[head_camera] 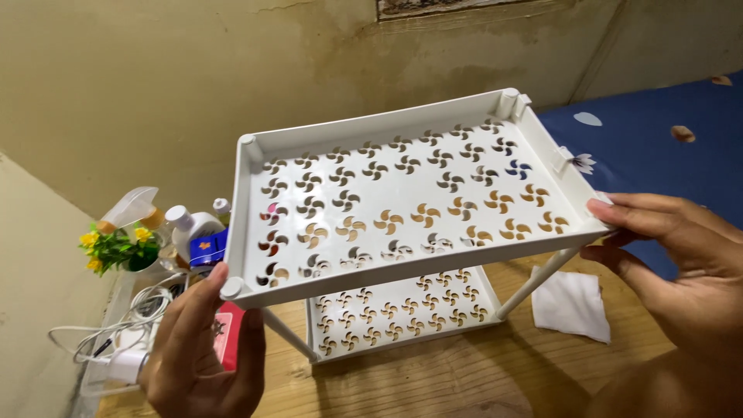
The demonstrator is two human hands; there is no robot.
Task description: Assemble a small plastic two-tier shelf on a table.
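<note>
A white plastic two-tier rack fills the middle of the head view, its top shelf (402, 166) pierced with pinwheel-shaped holes and tilted toward me. My left hand (203, 348) grips the shelf's near left corner, thumb against the corner post. My right hand (673, 255) holds the near right corner, fingers on the rim and below it. The lower shelf (402, 306) shows beneath, joined to the top by thin white legs and resting on the wooden floor (433, 379).
A folded white cloth (571, 303) lies on the floor at right. At left stand white bottles (190, 226), a small plant with yellow flowers (116, 248), a blue packet and a tangled white cable with plug (116, 333). A blue patterned mattress (658, 131) lies behind; stained walls beyond.
</note>
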